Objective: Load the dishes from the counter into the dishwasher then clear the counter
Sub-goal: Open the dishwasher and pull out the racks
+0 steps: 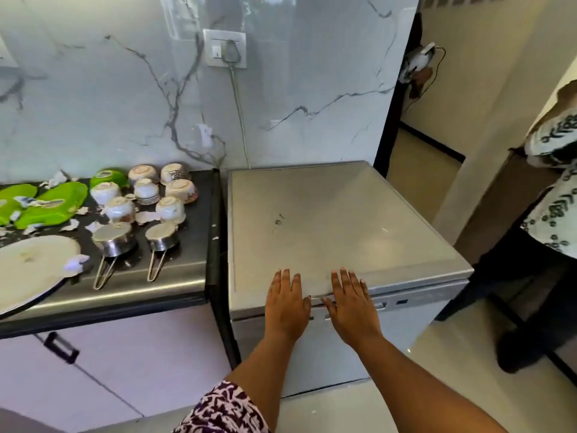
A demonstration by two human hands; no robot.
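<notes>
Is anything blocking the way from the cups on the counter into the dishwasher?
Yes. The door of the dishwasher is shut, so the cups on the counter cannot go in yet. The left hand and right hand lie flat on its top front edge.

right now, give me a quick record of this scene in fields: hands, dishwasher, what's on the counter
left hand: flat on the front top edge of the silver dishwasher
right hand: flat beside it, same edge
dishwasher door: looks closed
dark counter: upturned white ceramic cups, two upturned steel saucepans, green plastic plates, round steel plate, white scraps
</notes>
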